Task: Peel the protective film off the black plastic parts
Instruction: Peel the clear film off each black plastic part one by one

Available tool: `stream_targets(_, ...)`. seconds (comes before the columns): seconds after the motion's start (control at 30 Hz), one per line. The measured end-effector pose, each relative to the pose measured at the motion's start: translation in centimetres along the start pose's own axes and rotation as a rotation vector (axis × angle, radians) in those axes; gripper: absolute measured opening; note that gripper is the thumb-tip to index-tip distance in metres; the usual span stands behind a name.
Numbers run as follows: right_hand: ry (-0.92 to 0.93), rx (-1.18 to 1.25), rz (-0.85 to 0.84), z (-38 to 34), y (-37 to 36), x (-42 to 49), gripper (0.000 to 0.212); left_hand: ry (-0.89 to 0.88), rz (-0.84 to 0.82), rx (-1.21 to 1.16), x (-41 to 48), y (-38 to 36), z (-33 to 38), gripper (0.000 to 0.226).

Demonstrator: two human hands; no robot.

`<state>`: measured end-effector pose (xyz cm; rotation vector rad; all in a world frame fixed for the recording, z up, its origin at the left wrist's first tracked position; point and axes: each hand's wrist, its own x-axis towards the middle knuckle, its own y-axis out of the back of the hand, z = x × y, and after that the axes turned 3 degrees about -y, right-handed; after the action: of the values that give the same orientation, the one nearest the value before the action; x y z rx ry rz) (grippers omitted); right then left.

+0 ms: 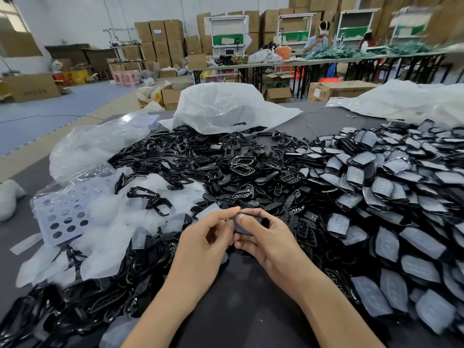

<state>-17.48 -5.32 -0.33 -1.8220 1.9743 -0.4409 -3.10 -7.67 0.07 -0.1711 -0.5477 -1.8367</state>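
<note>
Counter, near edge: dark matte counter (238,310), with both forearms coming in over it.
Left grip: the left grip (203,243) is curled. Its forefinger and thumb pinch the protective film (241,229) at the part's top-left edge.
Right grip: the right grip (271,241) is clenched around the black plastic part (258,218), thumb on top and fingers wrapped beneath.
Task's thing: that part is held just above the counter, midway along the near edge, between the two grips.
Deciding relation: the part lies just right of the left fingertips. Its long axis seems to run across, from the left fingertips toward the right palm, though much of it is hidden. The left grip is the one at the film's free edge, so I judge the peel is its job, pulling leftward while the right grip anchors the part.
Near-left corner: bare black frames (82,305) mixed with loose peeled films (105,237); just beyond them, a pale perforated sheet (60,217).
Right side: a deep heap of film-covered parts (376,197) reaches the right edge, so much of the task is left.
Middle: a spread of peeled parts (200,159).
Far edge: crumpled clear plastic bags (226,109).
Room: a warehouse with stacked cartons (160,38) and long tables (326,60). Another person (317,41) sits far off.
</note>
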Motion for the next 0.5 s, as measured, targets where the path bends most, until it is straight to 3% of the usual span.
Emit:
stream_targets(0.17, -0.012, -0.045, -0.033, -0.3, 0.2, -0.3, 0.010, -0.171, -0.026, 0.234, -0.1, 0.5, 0.3, 0.042)
stream_targets(0.37, 0.031, -0.074, 0.034, -1.0, 0.1, -0.4, 0.020, -0.293, 0.062, 0.337, -0.5, 0.3, 0.7, 0.023)
stream_targets(0.5, 0.042, 0.025, 0.135, -0.9, 0.1, -0.3, 0.023, -0.377, -0.063, 0.500, -1.0, 0.1, 0.8, 0.021)
